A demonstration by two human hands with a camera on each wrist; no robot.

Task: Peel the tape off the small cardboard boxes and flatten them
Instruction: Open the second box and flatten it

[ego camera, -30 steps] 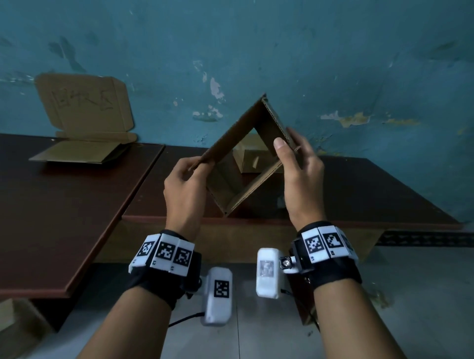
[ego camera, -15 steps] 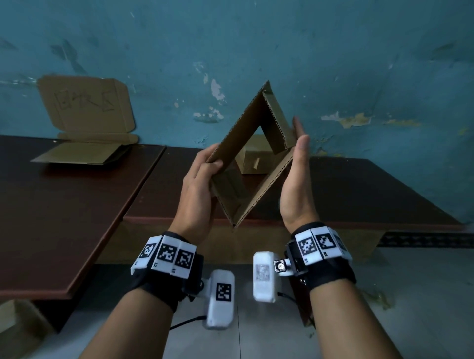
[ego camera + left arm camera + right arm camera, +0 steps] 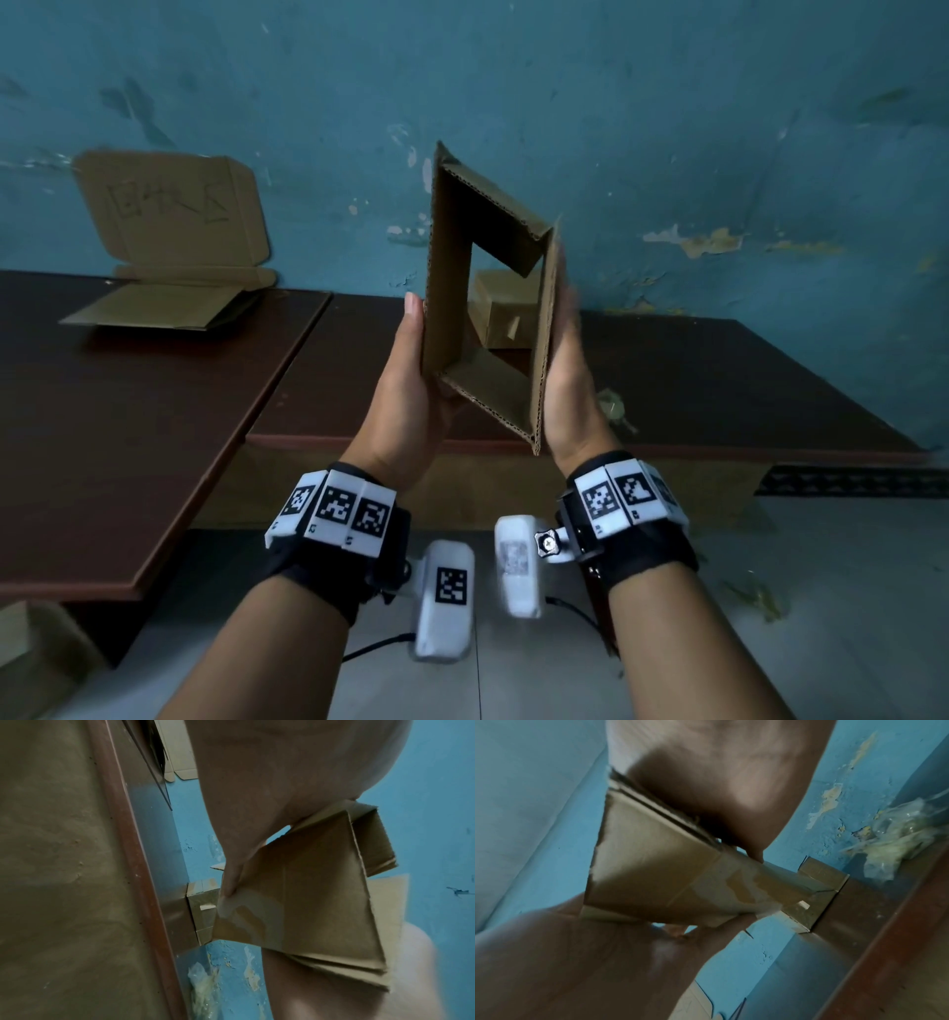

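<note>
1. A blue wall with flaking paint stands behind a dark brown worktop made of two boards set side by side; pale floor tiles show below.
2. The left hand is raised in front of the chest, palm turned inward, fingers straight and pointing up, pressed flat against the left face of the cardboard box.
3. The right hand mirrors it, palm inward with straight fingers laid flat along the box's right face, slightly blurred.
4. Both wrists wear black bands with white tags printed in black square codes.
5. The box is held in the air between the two palms, above the near edge of the worktop and clear of it.
6. It is an open-ended sleeve skewed into a narrow slanted shape; its long axis runs nearly upright, the upper left corner highest and the lower right corner lowest, and its open end faces the head camera.
7. In the left wrist view its folded flaps lie stacked at the end near the right palm.
8. A second small box sits on the worktop by the wall, seen through the sleeve.
9. Far left, a flattened carton lies on the worktop, its flap leaning on the wall with handwritten characters I cannot read.
10. A crumpled wad of clear tape lies on the worktop just right of the right hand.
</note>
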